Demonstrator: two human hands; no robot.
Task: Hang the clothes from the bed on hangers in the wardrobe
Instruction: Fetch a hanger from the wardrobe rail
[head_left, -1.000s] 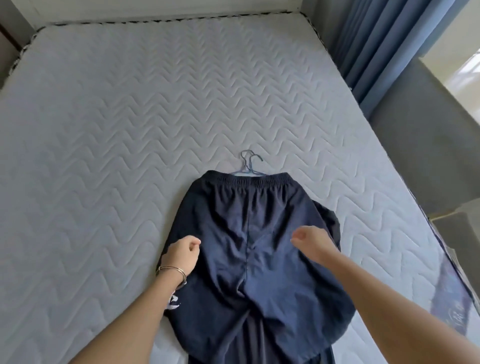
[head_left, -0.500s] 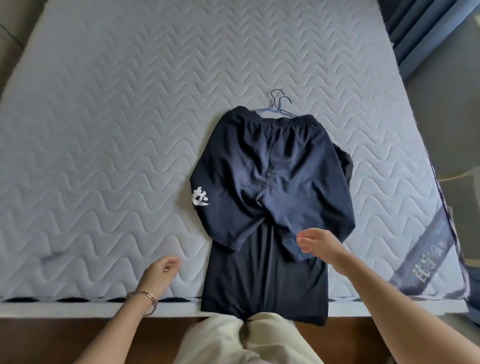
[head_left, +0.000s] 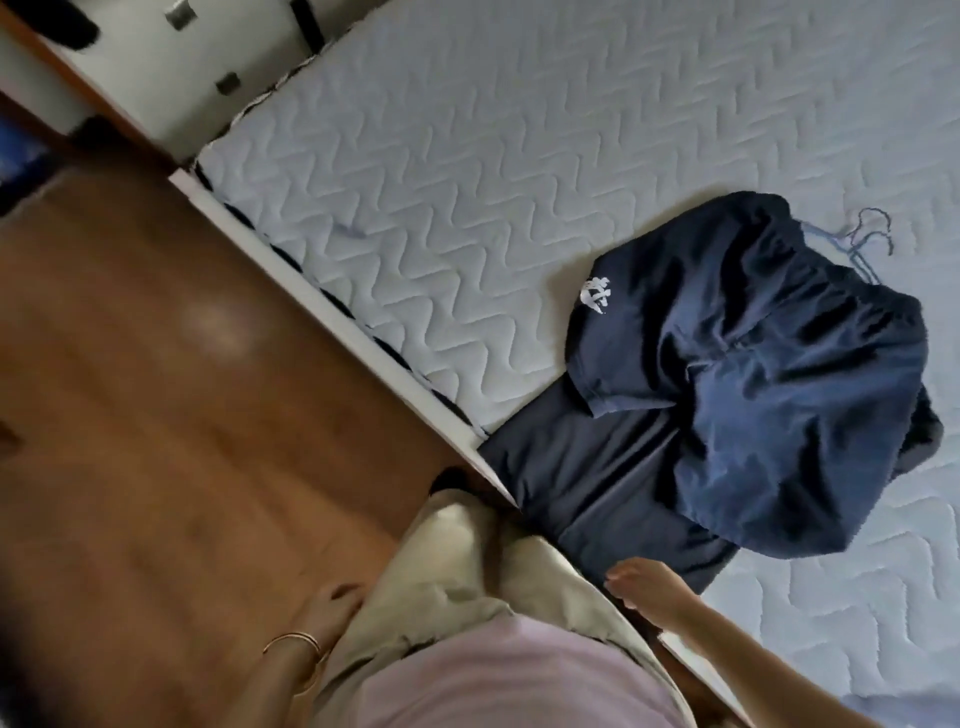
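Observation:
Dark navy shorts (head_left: 779, 364) with a white logo lie on the quilted mattress (head_left: 467, 182), on top of another dark garment (head_left: 587, 467) that hangs over the bed's edge. The hooks of two wire hangers (head_left: 867, 234) stick out beyond the shorts' waistband. My right hand (head_left: 649, 584) hovers near the lower edge of the dark garment, fingers loose, holding nothing. My left hand (head_left: 324, 610), with bracelets on the wrist, hangs beside my thigh with its fingers partly hidden. The view is tilted and blurred.
A brown wooden floor (head_left: 156, 415) fills the left side. The white bed frame edge (head_left: 322, 317) runs diagonally between floor and mattress. My beige trousers (head_left: 467, 571) and pink top are at the bottom. White furniture (head_left: 182, 62) stands at the upper left.
The view has swung left and tilted, bringing the floor into sight. Both hands have drawn back from the clothes; the left one dropped to my side. The clothes lie unmoved.

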